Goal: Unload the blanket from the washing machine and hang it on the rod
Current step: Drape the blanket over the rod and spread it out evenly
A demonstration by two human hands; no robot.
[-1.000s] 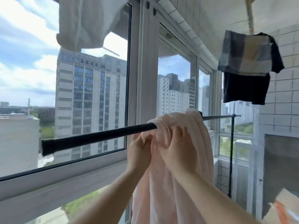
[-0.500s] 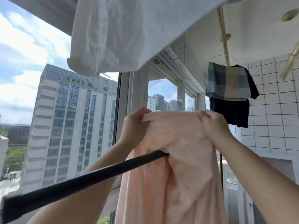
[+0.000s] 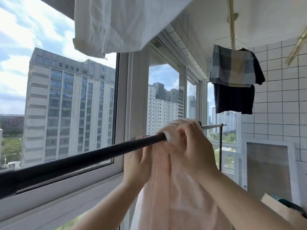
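Observation:
A pale pink blanket [image 3: 172,193] hangs bunched over the black rod [image 3: 79,161], which runs from the lower left toward the far right. My right hand [image 3: 191,146] grips the blanket's top fold where it lies over the rod. My left hand [image 3: 137,161] is just below the rod on the blanket's left side, its fingers behind the rod and partly hidden; they seem to hold the cloth's edge.
A white cloth [image 3: 124,22] hangs overhead at the top. A checked cloth over a dark shirt [image 3: 234,80] hangs at the right by the tiled wall. Large windows [image 3: 69,100] lie behind the rod. A cardboard box corner [image 3: 280,208] sits at lower right.
Half a second ago both hands held the blanket's edge spread wide above the rod. Now the hands are down at the rod, close together, with the blanket draped over it.

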